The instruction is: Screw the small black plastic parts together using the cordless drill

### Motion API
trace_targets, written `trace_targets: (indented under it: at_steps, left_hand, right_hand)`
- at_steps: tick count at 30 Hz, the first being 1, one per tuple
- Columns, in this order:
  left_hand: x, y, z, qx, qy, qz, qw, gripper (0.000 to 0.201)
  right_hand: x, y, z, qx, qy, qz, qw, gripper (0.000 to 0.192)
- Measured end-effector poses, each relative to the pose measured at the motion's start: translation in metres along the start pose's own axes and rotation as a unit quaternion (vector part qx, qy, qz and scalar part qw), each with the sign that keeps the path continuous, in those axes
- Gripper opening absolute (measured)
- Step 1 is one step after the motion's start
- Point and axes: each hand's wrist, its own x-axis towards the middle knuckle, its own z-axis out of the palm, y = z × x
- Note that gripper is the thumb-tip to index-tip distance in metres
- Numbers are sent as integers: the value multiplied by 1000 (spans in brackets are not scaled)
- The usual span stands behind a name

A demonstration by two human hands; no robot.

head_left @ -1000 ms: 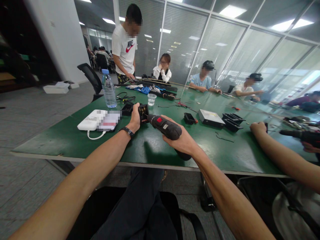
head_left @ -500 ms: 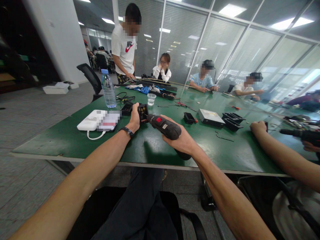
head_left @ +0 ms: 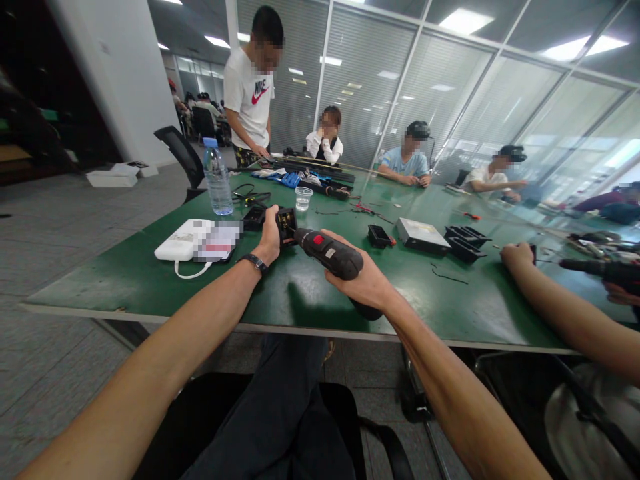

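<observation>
Our right hand is wrapped tight on the electric screwdriver, long axis running far-left into the small black part our left hand clamps on the green table.

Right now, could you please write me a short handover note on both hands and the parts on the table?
Left hand: clamped on the small black component, steadying it on the green table.
Right hand: gripping the black electric screwdriver, its tip set against the component.
Nearby: another black part behind the left hand, a white power bank, a water bottle, a silver drive.
Done: tool lined up on the part.
Left: cannot tell how many screws remain; they are hidden.
</observation>
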Motion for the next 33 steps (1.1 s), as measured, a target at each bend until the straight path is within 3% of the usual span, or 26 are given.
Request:
trace_targets:
  at_steps: [33]
  left_hand:
    - [-2,2,3,-4,15,-9,1000,50]
  right_hand:
    - [0,0,0,12,2,4,1000,92]
